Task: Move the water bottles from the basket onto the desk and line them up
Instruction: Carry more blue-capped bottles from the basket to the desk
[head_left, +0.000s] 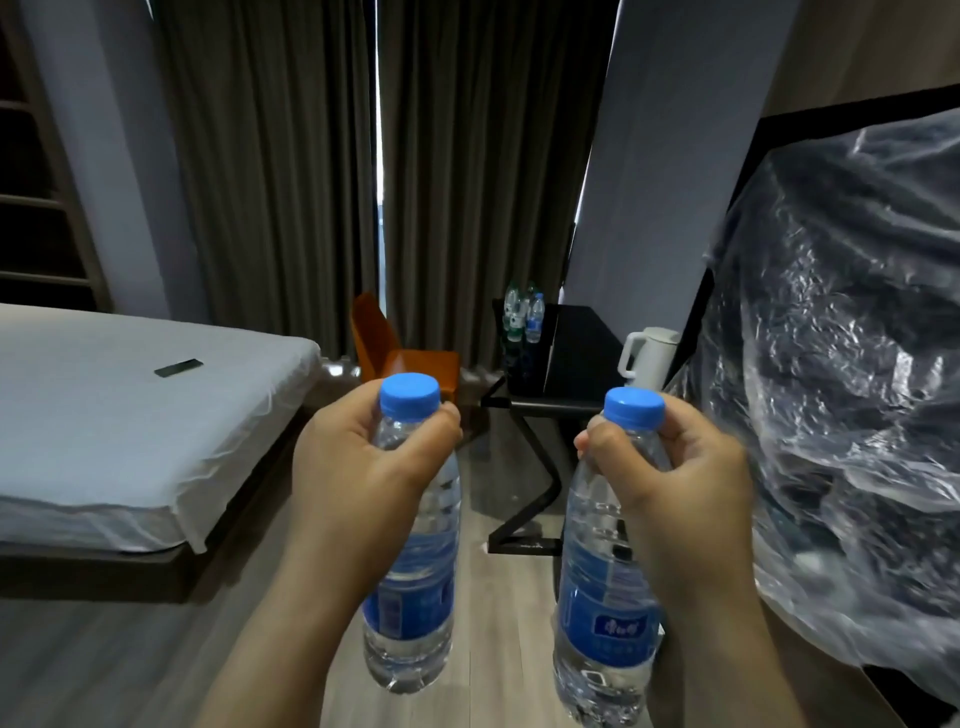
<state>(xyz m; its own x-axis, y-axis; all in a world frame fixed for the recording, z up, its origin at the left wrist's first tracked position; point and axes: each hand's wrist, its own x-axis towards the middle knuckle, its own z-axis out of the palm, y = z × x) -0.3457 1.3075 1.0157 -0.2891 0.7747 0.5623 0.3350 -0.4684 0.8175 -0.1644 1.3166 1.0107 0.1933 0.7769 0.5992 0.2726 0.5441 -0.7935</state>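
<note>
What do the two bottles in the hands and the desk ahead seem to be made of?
Left bottle and right bottle: thin clear plastic, glossy; the floor shows through their ribbed walls. Left cap and right cap: opaque blue plastic, slight sheen. Desk: matte black top, material unclear; thin angled black legs look like painted metal.

I see both arms coming up from the bottom edge of the head view, side by side and apart. The left forearm (270, 649) is bare and slants up toward the middle. The left hand (363, 462) shows me its back, fingers and thumb curled round the neck of the left water bottle (410, 587) just under the cap. The right forearm (727, 639) is bare too. The right hand (691, 467) grips the right water bottle (602, 623) the same way. The wrists are roughly level, and the hands do not touch.
</note>
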